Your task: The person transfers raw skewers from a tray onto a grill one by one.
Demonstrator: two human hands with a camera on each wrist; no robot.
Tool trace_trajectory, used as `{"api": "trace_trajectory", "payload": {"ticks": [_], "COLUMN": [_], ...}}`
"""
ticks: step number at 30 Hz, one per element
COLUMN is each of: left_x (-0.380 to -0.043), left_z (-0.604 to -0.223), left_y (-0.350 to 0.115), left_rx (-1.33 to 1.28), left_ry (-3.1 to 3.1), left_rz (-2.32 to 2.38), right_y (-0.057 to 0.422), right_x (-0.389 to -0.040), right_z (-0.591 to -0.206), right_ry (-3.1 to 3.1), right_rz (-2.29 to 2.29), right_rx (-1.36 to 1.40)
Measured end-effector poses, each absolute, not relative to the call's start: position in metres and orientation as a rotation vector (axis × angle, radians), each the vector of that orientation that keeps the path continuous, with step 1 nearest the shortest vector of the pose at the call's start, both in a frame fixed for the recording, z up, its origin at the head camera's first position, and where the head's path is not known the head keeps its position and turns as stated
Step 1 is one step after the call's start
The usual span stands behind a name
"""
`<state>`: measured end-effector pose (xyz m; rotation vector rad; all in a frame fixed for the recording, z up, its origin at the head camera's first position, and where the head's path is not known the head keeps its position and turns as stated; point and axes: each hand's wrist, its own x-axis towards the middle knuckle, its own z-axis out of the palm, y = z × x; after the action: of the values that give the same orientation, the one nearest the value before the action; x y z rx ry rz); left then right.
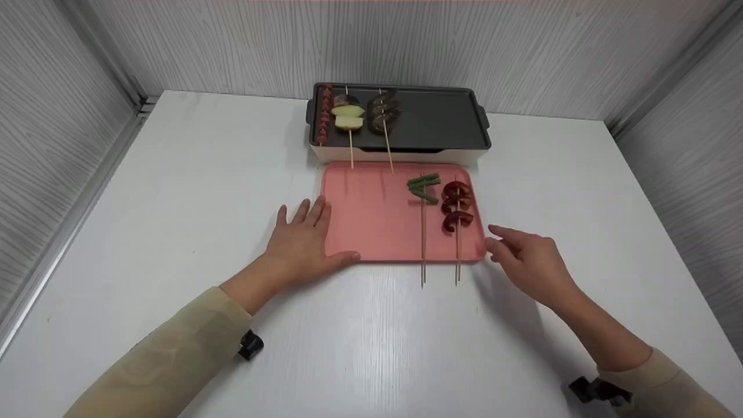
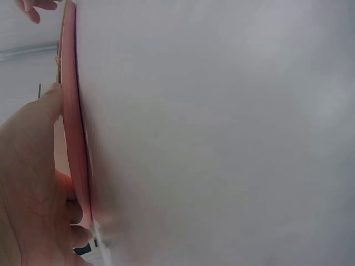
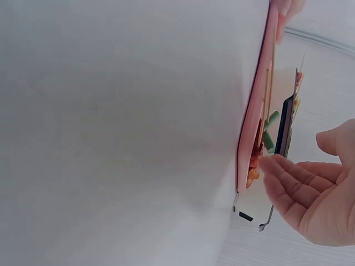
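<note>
A pink tray (image 1: 371,232) lies on the white table with two skewers on it. One is a green-bean skewer (image 1: 424,188), the other carries dark red curled pieces (image 1: 457,206); their sticks overhang the front rim. My left hand (image 1: 302,244) rests at the tray's left front corner, fingers spread along the side and thumb on the front rim. Off the right front corner hovers my right hand (image 1: 531,264), fingers loosely bent with nothing between them; the right wrist view shows its palm and relaxed fingers beside the tray.
Behind the tray stands a grill with a dark plate (image 1: 435,116) and pale base. On its left half lie a red skewer (image 1: 324,116), a skewer with pale slices (image 1: 348,116) and one with brownish pieces (image 1: 384,113). Two stick ends reach over the tray's back edge.
</note>
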<state>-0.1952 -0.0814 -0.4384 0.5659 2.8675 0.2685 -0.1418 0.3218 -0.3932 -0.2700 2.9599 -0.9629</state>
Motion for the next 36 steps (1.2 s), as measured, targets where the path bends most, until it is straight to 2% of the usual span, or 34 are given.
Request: {"api": "trace_trajectory", "payload": {"ticks": [12,24,36], "left_x": [-0.194,-0.194,-0.196], "left_z": [-0.437,-0.438,-0.44], "left_y": [-0.081,-0.081,-0.082], "left_rx": [0.571,0.576,0.581], "left_ry": [2.86,2.863,2.869], "left_rz": [0.264,0.272,0.297], "right_y": [0.316,0.307,0.312], "right_x": [-0.147,-0.149,-0.147], "right_z": [-0.399,-0.415,-0.413], "right_ry": [2.282,1.895,1.897], "right_rz": [-1.415,-1.651,-1.745], "right_rx": [0.09,0.179,0.183]}}
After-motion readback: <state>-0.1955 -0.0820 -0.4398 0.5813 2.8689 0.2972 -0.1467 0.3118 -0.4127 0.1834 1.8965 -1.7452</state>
